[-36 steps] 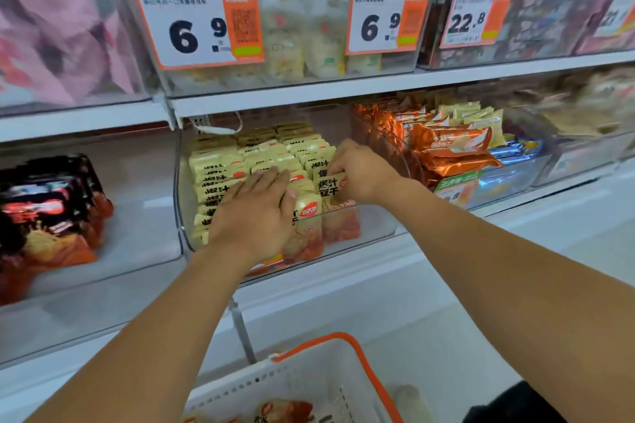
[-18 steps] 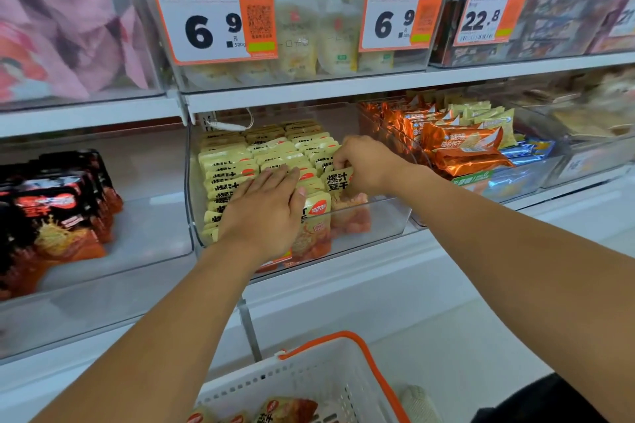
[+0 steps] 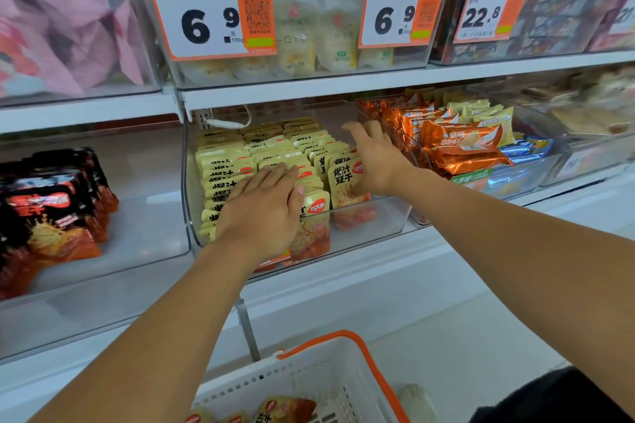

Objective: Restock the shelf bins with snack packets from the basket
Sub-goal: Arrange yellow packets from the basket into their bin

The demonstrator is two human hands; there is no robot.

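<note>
The yellow snack packets (image 3: pixel 275 154) stand in tight rows inside the clear shelf bin (image 3: pixel 385 216), filling its left and middle parts. Under the fingers of the left hand (image 3: pixel 261 209) lie the front packets of the left and middle rows; the hand rests flat on their top edges, fingers straight and close together, gripping nothing. Just right of its thumb stands the front packet of the middle row, its red logo showing. The right hand (image 3: pixel 374 158) is spread open over the right-hand row, fingers apart and reaching toward the back of the bin, its palm touching the upright packet (image 3: pixel 342 182) at the front of that row. It grips nothing. In front of that packet, toward the bin's front wall, the bin floor is bare.

Just beyond the right fingertips, across the bin's side wall, orange wrappers (image 3: pixel 460 144) are stacked in the neighbouring bin, with pale yellow and blue ones behind and beside them. Left of the left hand, in another clear bin, stand black and red packets (image 3: pixel 51 213). Above the fingers, on the upper shelf, hang price tags (image 3: pixel 209 15) reading 6.9, 6.9 and 22.8. Below the wrists, the white basket (image 3: pixel 309 385) with an orange handle holds a few more of the yellow packets.
</note>
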